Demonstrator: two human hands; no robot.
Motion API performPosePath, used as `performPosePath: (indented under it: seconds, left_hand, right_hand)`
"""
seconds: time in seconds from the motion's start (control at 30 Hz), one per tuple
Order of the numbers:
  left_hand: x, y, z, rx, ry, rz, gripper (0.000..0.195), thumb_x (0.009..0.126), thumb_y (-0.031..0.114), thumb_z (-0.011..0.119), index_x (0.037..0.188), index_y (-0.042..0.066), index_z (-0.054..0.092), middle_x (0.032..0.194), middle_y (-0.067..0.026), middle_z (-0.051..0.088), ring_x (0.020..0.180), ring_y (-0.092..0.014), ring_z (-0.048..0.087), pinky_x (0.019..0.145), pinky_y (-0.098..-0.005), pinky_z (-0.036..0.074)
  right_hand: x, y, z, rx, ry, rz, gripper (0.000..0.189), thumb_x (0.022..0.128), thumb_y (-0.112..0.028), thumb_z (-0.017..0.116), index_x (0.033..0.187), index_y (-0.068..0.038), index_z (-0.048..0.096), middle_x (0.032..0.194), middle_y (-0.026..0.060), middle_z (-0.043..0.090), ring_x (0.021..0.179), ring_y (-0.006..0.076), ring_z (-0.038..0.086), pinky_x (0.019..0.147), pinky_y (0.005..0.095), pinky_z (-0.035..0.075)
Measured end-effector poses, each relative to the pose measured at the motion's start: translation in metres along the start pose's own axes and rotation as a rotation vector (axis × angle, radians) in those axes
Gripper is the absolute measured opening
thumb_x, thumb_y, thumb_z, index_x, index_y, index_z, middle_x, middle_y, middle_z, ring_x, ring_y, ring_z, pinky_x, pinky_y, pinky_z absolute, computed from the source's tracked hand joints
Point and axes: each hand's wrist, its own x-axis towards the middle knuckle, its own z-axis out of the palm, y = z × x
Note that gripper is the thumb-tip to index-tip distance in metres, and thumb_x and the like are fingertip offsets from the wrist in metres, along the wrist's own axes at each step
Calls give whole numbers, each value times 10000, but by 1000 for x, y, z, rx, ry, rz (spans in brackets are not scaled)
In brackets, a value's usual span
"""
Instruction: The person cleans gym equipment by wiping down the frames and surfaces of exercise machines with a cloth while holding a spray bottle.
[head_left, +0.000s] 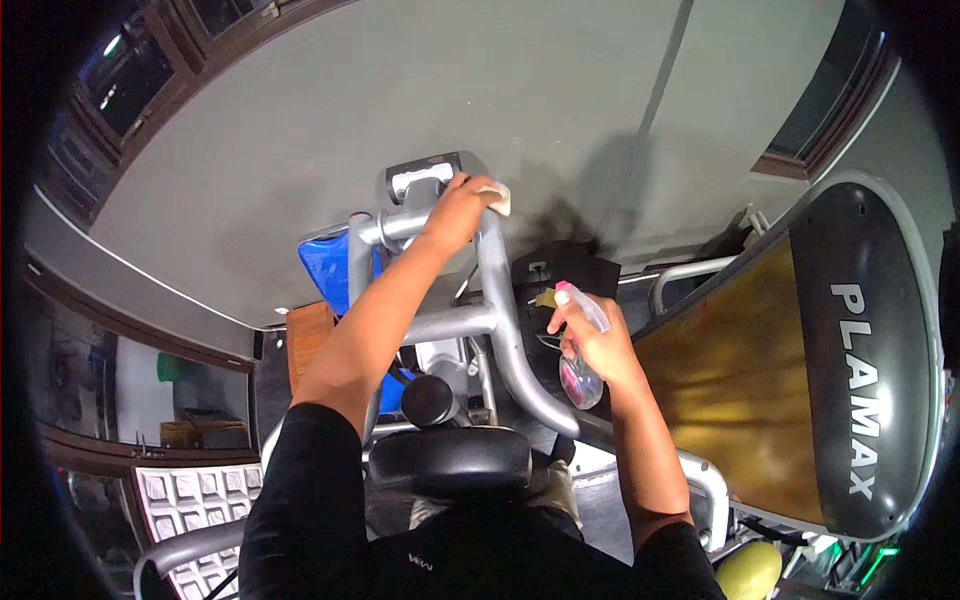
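Note:
My left hand (459, 214) reaches far forward, its fingers closed around a cream-coloured cloth (498, 199) at the top corner of a silver tubular frame (493, 262). The frame belongs to an exercise machine. Just behind those fingers is a black and silver console (420, 177), partly covered by the hand. Lower and to the right, my right hand (602, 346) grips a clear spray bottle (581, 382) by its neck, with a pink nozzle pointing forward and left. A round black padded seat (450, 459) sits close before my body.
A large black and gold machine panel (750, 360) bearing a maker's name stands close on the right. Blue panels (327, 268) and a brown wooden piece (307, 345) show behind the frame. A grey wall (450, 90) rises ahead. A yellow-green rounded object (750, 571) lies lower right.

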Motion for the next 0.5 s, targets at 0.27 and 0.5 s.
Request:
performPosePath:
  seconds: [0.27, 0.5]
  left_hand:
    - [-55, 71, -18, -139, -354, 191, 421, 702, -80, 698, 1035, 169, 771, 1239, -3, 693, 1122, -314, 576, 1046, -398, 484]
    - [-72, 96, -46, -421, -495, 302, 339, 759, -57, 692, 1014, 151, 775, 1218, -12, 692, 1155, -295, 581, 1054, -377, 475]
  right_hand:
    - [-12, 4, -18, 20, 33, -29, 436, 1070, -392, 657, 899, 9, 675, 759, 69, 682, 496, 111, 564, 471, 284, 426]
    - [-28, 5, -19, 34, 35, -43, 423, 1090, -385, 629, 966, 15, 687, 784, 73, 680, 496, 114, 556, 480, 285, 426]
